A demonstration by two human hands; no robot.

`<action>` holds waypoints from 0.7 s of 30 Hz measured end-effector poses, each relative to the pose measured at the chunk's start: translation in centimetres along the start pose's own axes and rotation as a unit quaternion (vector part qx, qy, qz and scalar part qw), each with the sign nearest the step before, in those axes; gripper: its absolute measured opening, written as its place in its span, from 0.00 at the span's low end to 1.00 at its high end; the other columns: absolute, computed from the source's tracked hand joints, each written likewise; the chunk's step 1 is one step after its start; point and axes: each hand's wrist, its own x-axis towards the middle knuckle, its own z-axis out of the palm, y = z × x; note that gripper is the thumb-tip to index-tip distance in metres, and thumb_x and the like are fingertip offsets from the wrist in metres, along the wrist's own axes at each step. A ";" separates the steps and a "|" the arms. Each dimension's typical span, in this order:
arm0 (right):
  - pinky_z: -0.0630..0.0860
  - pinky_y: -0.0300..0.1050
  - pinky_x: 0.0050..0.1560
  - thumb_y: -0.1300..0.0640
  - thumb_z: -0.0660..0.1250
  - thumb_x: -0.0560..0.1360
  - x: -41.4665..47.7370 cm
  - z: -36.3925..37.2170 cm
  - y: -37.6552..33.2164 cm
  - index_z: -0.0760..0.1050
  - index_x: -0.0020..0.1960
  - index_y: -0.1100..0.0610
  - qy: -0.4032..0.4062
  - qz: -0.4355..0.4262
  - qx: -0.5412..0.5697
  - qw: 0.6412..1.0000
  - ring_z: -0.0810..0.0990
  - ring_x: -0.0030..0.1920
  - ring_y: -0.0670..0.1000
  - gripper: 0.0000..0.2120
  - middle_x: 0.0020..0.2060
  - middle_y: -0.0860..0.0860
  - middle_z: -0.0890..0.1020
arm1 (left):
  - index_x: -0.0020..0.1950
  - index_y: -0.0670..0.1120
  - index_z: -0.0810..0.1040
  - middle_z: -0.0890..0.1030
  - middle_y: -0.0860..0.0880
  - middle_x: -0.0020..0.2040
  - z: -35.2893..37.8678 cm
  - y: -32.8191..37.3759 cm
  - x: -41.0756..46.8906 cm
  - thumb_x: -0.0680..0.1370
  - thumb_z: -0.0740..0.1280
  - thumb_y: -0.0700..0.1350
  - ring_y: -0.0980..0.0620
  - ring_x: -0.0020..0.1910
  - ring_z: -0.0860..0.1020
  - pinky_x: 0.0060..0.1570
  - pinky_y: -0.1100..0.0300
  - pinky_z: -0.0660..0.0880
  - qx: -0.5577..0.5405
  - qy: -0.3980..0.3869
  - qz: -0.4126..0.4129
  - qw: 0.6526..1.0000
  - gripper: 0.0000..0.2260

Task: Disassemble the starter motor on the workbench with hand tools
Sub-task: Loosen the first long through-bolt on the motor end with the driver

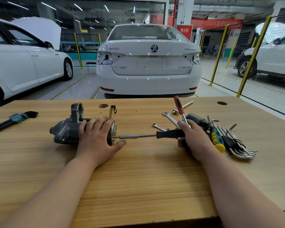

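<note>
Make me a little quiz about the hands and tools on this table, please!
1. True or false: the left hand rests on the starter motor.
2. What does the right hand grip? A) a spanner B) the black-handled driver C) a hammer
3. Fill in: the green holder of hex keys lies near the workbench's ____ edge.
Key: 1 true; 2 B; 3 left.
</note>
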 end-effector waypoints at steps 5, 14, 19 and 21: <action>0.71 0.39 0.25 0.42 0.58 0.82 0.1 -0.3 0.2 0.75 0.56 0.50 0.005 -0.007 -0.060 0.998 0.76 0.24 0.46 0.14 0.31 0.50 0.82 | 0.72 0.57 0.65 0.67 0.54 0.71 0.3 -0.1 0.0 0.67 0.50 0.74 0.50 0.73 0.56 0.70 0.53 0.40 -0.004 0.007 -0.004 1.000 0.38; 0.81 0.49 0.43 0.71 0.59 0.78 0.0 -0.8 -0.2 0.75 0.61 0.56 -0.121 0.079 0.345 0.927 0.78 0.52 0.58 0.17 0.54 0.60 0.74 | 0.71 0.61 0.64 0.64 0.53 0.71 -0.1 0.0 -0.4 0.69 0.48 0.73 0.49 0.73 0.52 0.69 0.53 0.36 -0.020 -0.008 0.012 1.000 0.34; 0.82 0.50 0.44 0.68 0.58 0.78 0.0 -0.4 -0.2 0.76 0.61 0.56 -0.085 0.089 0.363 0.923 0.78 0.60 0.61 0.17 0.57 0.61 0.75 | 0.60 0.62 0.77 0.64 0.52 0.72 -0.2 0.3 -0.5 0.74 0.48 0.67 0.49 0.73 0.51 0.69 0.46 0.36 -0.041 -0.028 0.068 0.996 0.24; 0.83 0.48 0.40 0.63 0.61 0.80 0.1 0.0 -0.3 0.77 0.59 0.56 -0.050 0.098 0.295 0.949 0.80 0.58 0.59 0.11 0.56 0.60 0.76 | 0.57 0.60 0.79 0.64 0.51 0.73 -0.1 0.3 -0.5 0.77 0.50 0.65 0.47 0.73 0.52 0.69 0.44 0.37 -0.039 -0.026 0.074 0.996 0.21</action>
